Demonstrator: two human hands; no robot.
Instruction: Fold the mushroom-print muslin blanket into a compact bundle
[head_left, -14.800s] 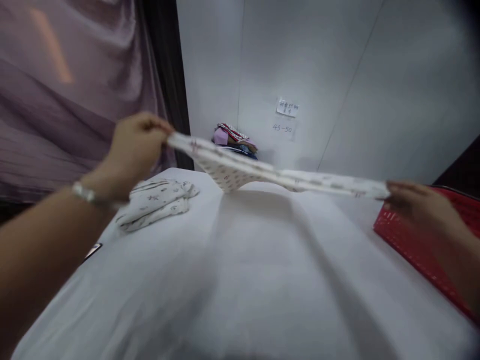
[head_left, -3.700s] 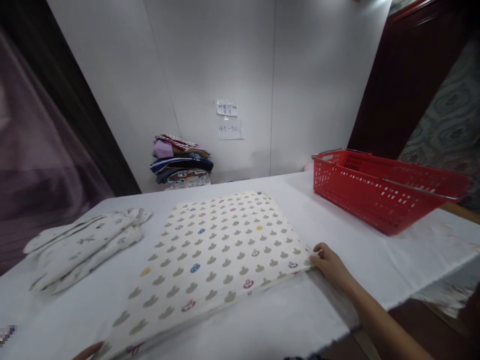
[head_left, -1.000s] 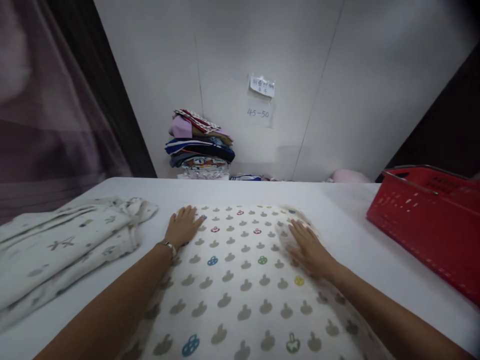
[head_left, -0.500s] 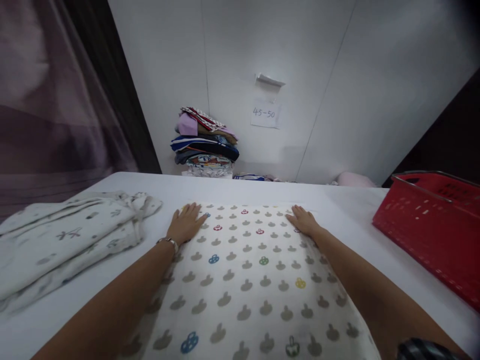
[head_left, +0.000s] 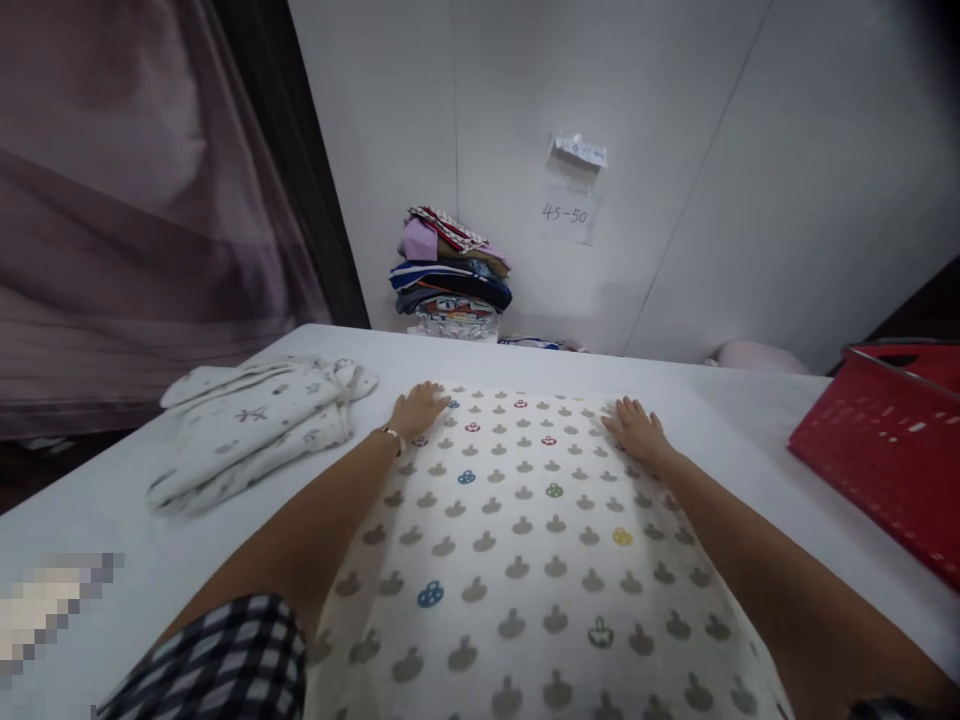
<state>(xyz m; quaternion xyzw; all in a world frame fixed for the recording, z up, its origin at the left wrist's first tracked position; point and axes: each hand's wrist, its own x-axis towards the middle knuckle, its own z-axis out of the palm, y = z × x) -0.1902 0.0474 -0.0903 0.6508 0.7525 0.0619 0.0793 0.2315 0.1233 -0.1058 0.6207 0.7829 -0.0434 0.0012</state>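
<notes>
My left hand [head_left: 417, 408] and right hand [head_left: 636, 430] lay flat, unclenched, holding nothing, on the far corners of the spotted cloth [head_left: 517, 540] spread beneath them (soft, light, I judged: pinch those corners).

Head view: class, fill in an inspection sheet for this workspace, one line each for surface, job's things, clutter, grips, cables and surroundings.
Surface: white table.
Job's things: printed cloth lies flat in the middle.
Clutter: folded garment at left; red basket at right.
Grips: left hand and right hand lie open, palms down, near the cloth's far corners.
Cables: nothing seen.
Surroundings: white wall with notes; clothes pile against it; curtain at left.
</notes>
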